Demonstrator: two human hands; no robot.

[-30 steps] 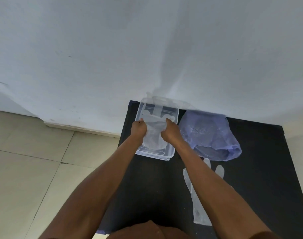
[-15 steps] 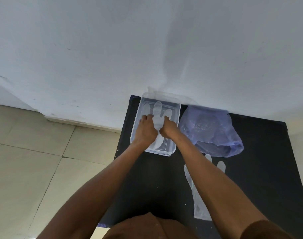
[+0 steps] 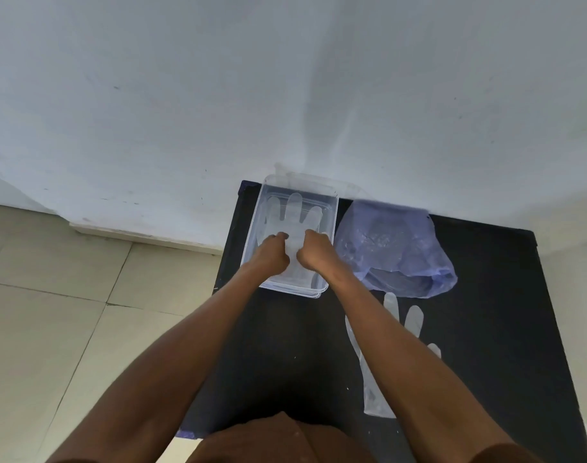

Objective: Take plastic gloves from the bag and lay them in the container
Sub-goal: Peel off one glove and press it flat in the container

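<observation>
Both hands, left hand (image 3: 272, 255) and right hand (image 3: 315, 253), curl closed onto a clear glove (image 3: 293, 225) lying flat in the container (image 3: 333, 208). Right of it sits a bluish bag (image 3: 395, 248); another glove (image 3: 374, 392) lies nearer.

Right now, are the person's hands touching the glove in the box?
Touching. The head view shows the left hand and right hand pressed onto the glove lying flat in the clear container, with no gap visible.
</observation>
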